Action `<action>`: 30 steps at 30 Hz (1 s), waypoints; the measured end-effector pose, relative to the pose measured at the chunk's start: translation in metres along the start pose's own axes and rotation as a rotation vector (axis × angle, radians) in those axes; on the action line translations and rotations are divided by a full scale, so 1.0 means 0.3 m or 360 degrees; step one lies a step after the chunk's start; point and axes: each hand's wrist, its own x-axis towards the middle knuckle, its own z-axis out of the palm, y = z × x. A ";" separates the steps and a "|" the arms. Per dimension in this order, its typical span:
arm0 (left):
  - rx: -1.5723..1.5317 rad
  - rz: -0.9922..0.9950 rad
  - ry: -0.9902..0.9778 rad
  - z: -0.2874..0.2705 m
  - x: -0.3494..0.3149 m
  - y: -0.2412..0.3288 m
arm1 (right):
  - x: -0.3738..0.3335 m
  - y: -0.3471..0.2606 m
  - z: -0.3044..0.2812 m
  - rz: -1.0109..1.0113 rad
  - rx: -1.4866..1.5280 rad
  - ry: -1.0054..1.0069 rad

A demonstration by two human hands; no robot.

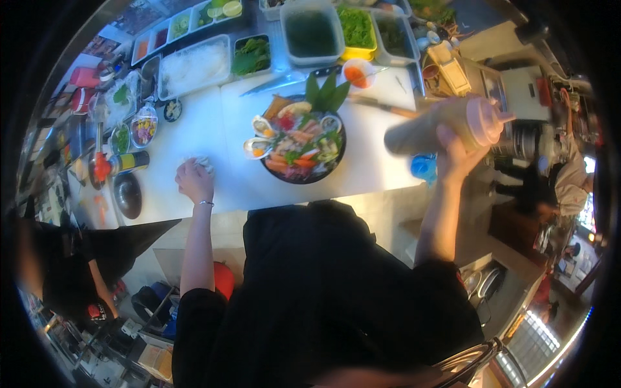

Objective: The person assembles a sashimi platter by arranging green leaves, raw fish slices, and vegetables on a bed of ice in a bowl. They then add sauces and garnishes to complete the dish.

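My right hand (458,154), raised over the right end of the white counter, is wrapped round a squeeze bottle (414,132). The bottle is tilted on its side, its pale pink nozzle cap toward the right. My left hand (193,182) rests on the counter at the left, its fingers closed on a crumpled white cloth (204,163). Between the hands stands a dark round bowl (301,181) filled with sliced seafood, shrimp, greens and an upright green leaf. Two opened oysters (257,149) lie at its left edge.
Behind the bowl lie a knife (275,83) and a wooden-handled knife (394,110), near a small bowl of orange roe (346,66). Clear tubs (162,81) line the back. A black oval dish (128,195) sits left. Another person (68,284) stands at lower left.
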 end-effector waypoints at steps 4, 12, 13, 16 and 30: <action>-0.0125 0.0400 0.0114 0.034 0.080 -0.042 | -0.326 -0.226 0.202 0.0357 -0.0567 -0.0469; -0.0565 0.0777 -0.0017 0.078 0.185 -0.117 | -0.629 -0.138 0.773 0.0900 -0.1128 -0.0633; -0.0615 0.0776 -0.0026 0.072 0.186 -0.121 | -0.644 -0.124 0.803 0.0915 -0.1232 -0.0657; -0.0725 0.0778 -0.0044 0.060 0.187 -0.124 | -0.658 -0.101 0.850 0.0963 -0.1583 -0.0736; -0.0826 0.0817 -0.0109 0.040 0.202 -0.133 | -0.517 -0.166 0.996 0.1219 -0.2343 -0.1049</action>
